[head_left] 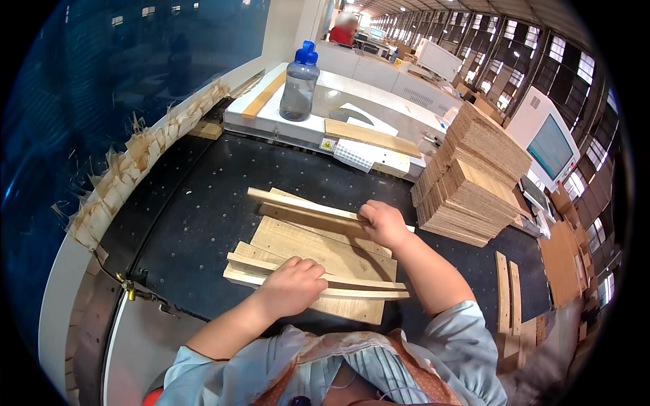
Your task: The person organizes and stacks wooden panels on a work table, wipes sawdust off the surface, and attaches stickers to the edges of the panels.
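Observation:
Several flat wooden boards (pixel 325 247) lie side by side on the black table before me. My left hand (pixel 296 284) is closed over a narrow wooden strip (pixel 369 285) that crosses the near part of the boards. A second pale strip lies right beside it, on the near side. With my right hand (pixel 384 223) I grip the right part of another wooden strip (pixel 298 203), which stands on its edge along the far side of the boards. The fingertips of both hands are partly hidden behind the wood.
A tall stack of boards (pixel 467 179) stands at the right, near a monitor (pixel 545 139). Two narrow strips (pixel 502 291) lie at the right edge. Behind are a blue-capped water bottle (pixel 299 84) and a long board (pixel 372 137) on a white machine ledge. A brush-like fringe (pixel 135 166) borders the left.

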Tool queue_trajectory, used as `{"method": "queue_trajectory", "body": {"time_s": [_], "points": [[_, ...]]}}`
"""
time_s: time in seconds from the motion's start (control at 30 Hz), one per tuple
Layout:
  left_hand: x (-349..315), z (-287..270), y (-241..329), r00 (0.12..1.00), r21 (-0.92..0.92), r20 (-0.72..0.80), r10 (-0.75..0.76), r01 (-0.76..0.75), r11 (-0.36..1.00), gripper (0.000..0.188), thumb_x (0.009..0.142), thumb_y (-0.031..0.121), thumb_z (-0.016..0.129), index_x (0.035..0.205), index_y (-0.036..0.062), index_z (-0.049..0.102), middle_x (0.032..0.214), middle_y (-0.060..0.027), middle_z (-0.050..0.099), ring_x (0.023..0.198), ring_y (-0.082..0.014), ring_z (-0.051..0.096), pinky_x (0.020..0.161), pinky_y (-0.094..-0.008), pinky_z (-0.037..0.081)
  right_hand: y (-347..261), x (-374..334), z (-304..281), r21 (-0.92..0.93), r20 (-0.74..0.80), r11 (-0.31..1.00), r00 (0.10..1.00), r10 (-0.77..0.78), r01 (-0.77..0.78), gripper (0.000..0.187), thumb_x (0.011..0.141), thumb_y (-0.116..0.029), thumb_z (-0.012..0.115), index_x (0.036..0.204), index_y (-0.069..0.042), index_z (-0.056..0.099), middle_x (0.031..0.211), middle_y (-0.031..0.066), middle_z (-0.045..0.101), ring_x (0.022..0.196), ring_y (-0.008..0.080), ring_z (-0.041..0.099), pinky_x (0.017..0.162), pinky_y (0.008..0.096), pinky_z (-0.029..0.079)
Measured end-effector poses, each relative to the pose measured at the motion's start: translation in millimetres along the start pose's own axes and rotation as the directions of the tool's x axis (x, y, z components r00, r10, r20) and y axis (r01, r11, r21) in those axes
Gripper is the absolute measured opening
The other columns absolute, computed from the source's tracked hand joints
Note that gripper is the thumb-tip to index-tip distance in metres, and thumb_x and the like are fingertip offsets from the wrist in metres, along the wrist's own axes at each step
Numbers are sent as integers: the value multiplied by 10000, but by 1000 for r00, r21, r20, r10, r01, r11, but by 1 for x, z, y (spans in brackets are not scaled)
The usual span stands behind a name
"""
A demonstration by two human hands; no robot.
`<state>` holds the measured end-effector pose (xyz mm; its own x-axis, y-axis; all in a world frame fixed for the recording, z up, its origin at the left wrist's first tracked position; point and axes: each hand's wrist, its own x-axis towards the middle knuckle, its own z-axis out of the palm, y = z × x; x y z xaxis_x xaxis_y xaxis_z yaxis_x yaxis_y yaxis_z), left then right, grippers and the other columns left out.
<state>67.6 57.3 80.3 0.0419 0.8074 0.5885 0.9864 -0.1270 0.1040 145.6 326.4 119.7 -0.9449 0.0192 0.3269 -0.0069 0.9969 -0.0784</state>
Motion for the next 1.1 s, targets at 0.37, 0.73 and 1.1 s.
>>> {"method": "queue_trajectory", "body": {"time_s": [0.37, 0.73, 1.1], "points": [[1, -2, -2, 995, -15, 98, -27, 28, 999, 164, 607, 185, 711, 697, 114, 594, 911, -22, 576, 970, -214, 557, 841, -345, 435, -29, -21, 2, 284, 255, 920, 946, 199, -270, 205, 792, -188, 683, 894, -55, 565, 824, 133, 604, 775, 308, 598, 689, 383, 472], [4, -6, 2, 988, 39, 152, -13, 7, 999, 193, 674, 217, 730, 787, 115, 611, 1015, -30, 577, 1251, -266, 436, 1063, -610, 246, -48, -45, -23, 287, 383, 930, 917, 111, -232, 188, 819, -197, 657, 926, -61, 583, 846, 140, 615, 815, 328, 600, 714, 391, 475], [20, -22, -16, 891, -103, 451, 56, -11, 995, 238, 685, 219, 736, 895, 145, 653, 1024, -20, 567, 1167, -305, 443, 938, -462, 370, -57, -89, -38, 447, 307, 894, 942, -132, -21, 448, 764, -236, 729, 1146, -73, 562, 1282, 172, 489, 1152, 343, 495, 965, 403, 417]]}}
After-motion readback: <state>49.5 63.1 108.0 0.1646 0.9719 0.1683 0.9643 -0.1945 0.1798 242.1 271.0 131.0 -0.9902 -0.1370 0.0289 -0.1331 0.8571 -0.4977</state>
